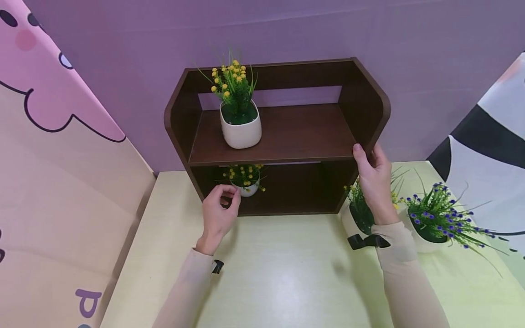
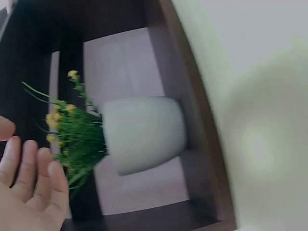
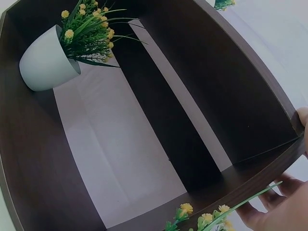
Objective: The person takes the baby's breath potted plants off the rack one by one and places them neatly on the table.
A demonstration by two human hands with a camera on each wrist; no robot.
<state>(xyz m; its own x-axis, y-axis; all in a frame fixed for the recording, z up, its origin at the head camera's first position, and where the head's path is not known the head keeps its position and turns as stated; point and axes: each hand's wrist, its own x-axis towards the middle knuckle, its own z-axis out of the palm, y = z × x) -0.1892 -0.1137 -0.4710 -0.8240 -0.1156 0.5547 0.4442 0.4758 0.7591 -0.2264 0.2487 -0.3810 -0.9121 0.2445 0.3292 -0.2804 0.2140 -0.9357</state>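
Note:
A dark brown two-level shelf [image 1: 305, 130] has a white pot of yellow flowers [image 1: 242, 134] upright on its upper board. Inside the lower level, toward the left, stands a similar white pot [image 1: 248, 190] [image 2: 144, 134] [image 3: 45, 62]. My left hand [image 1: 219, 214] [image 2: 33, 192] is beside this lower plant, fingers bent and relaxed; the left wrist view shows it off the pot, near the leaves. The right hand [image 1: 375, 187] [image 3: 284, 207] grips the shelf's right side panel, thumb at the front edge by the upper board and fingers round the outside.
Right of the shelf, under and beside my right forearm, stand a white pot with yellow flowers [image 1: 352, 223] and one with purple-blue flowers [image 1: 426, 239]. A purple backdrop [image 1: 287, 32] is behind the shelf, and a printed panel [image 1: 53, 191] borders the pale table [image 1: 279, 273] at left.

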